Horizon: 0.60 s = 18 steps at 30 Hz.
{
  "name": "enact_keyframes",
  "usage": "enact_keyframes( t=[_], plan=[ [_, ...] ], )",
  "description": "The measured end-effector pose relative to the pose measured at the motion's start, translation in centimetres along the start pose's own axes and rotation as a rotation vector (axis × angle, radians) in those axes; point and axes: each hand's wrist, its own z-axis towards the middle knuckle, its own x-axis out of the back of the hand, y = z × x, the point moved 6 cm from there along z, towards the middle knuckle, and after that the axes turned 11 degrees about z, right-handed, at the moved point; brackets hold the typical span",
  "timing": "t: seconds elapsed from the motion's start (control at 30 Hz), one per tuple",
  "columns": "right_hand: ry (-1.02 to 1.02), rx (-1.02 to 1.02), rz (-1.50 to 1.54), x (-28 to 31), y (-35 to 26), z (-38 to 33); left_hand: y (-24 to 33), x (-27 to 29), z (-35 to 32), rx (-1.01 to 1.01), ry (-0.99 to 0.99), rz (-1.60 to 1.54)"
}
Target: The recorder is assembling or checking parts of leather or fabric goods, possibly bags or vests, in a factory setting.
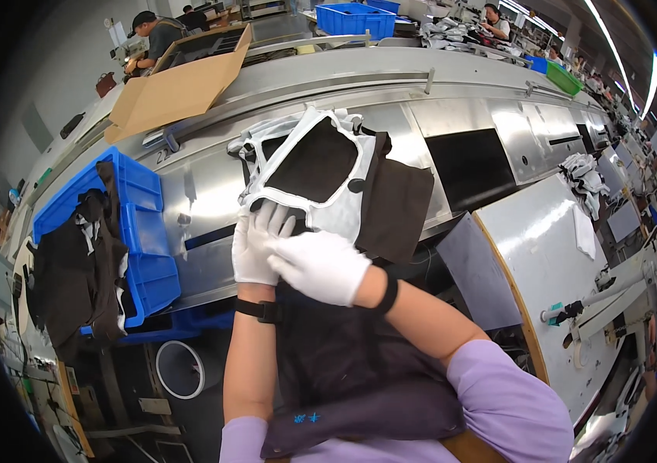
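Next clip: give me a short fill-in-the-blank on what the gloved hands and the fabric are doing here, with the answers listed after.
1. Both hands wear ____ gloves; the right hand lies across the left hand.
2. The fabric piece on the metal table is dark with a ____ border.
3. The crate to the person's left is ____ and holds dark cloth.
4. A flattened ____ box lies at the table's far side.

Missing words: white; white; blue; cardboard

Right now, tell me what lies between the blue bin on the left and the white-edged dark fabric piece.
Head view: only bare metal table between the blue bin and the fabric piece.
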Motion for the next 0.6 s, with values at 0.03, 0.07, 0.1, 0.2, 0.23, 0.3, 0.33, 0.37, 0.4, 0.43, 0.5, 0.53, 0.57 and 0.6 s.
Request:
enact_keyframes(
  t=[0.03, 0.07, 0.1, 0.2, 0.23, 0.3, 0.33, 0.37, 0.4, 0.43, 0.5, 0.53, 0.57, 0.6],
  plan=[
    [0.123, 0.073, 0.064, 1.9, 0.6, -0.7, 0.0, 0.2, 0.5, 0.03, 0.019, -0.036],
    [0.129, 0.03, 0.046, 4.0, 2.3, -0.7, 0.2, 0.2, 0.8, -0.01, 0.052, 0.093],
    [0.17, -0.038, -0.054, 6.4, 3.8, -0.8, 0.3, 0.4, 0.9, -0.048, 0.089, 0.226],
    [0.388, -0.119, -0.422, 11.6, 13.4, -0.9, 0.1, -1.1, 1.5, -0.019, 0.219, 0.215],
    [0.361, -0.182, -0.664, 12.4, 16.3, -0.9, 0.1, -1.7, 2.2, -0.031, 0.264, 0.263],
    [0.29, -0.016, -0.8, 12.3, 19.8, -0.7, 0.2, -2.9, 3.6, -0.016, 0.286, 0.255],
    [0.282, 0.067, -0.928, 12.3, 19.8, 0.0, 0.9, -2.2, 4.4, -0.03, 0.289, 0.376],
    [0.285, 0.073, -0.923, 12.5, 20.0, 0.3, 1.7, -1.7, 5.4, -0.042, 0.287, 0.498],
    [0.249, 0.012, -0.83, 12.9, 19.9, 0.7, 3.0, -1.7, 6.6, -0.075, 0.293, 0.483],
    [0.214, -0.063, -0.746, 13.9, 19.7, 0.6, 3.9, -2.6, 8.3, -0.131, 0.284, 0.533],
    [0.127, -0.058, -0.757, 14.4, 16.7, 1.4, 8.3, -4.4, 11.0, -0.337, 0.251, 0.719],
    [0.275, 0.069, -0.696, 15.1, 14.4, 1.5, 10.3, -5.4, 12.4, -0.389, 0.186, 0.793],
    [0.422, 0.19, -0.631, 15.7, 12.5, 1.1, 11.6, -6.0, 13.6, -0.334, 0.165, 0.805],
    [0.413, 0.212, -0.63, 15.3, 11.2, 1.3, 11.9, -5.2, 14.7, -0.202, 0.148, 0.825]
  ],
)
